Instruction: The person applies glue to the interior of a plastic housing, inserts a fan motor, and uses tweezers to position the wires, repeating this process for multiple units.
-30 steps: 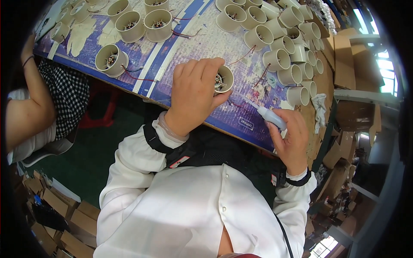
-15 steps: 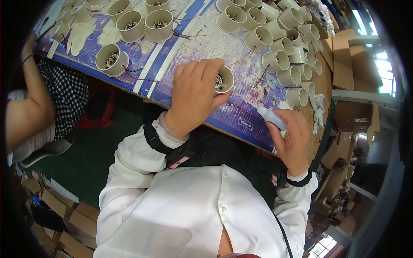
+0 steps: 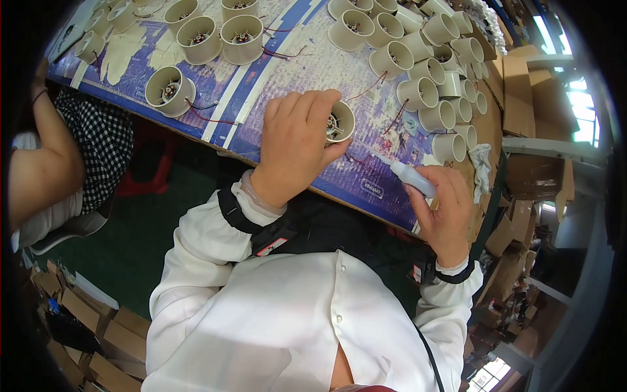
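Note:
My left hand [image 3: 296,140] is wrapped round a cream plastic cup-shaped housing [image 3: 347,123] near the table's front edge. Inside its open mouth a small motor with metal parts shows; my fingers cover its left side. In my right hand [image 3: 445,208] is a small pale squeeze bottle [image 3: 413,177] with a white cap and a thin clear nozzle. The nozzle points up and left, toward the housing but apart from it. A dark red wire [image 3: 353,159] lies on the table just below the housing.
Several similar housings with wires stand at the far left, one housing [image 3: 170,91] nearer the edge. Many more crowd together at the right, beside a crumpled white cloth [image 3: 481,171]. A co-worker's arm [image 3: 57,153] is at far left. Cardboard boxes [image 3: 522,98] stand beyond the table.

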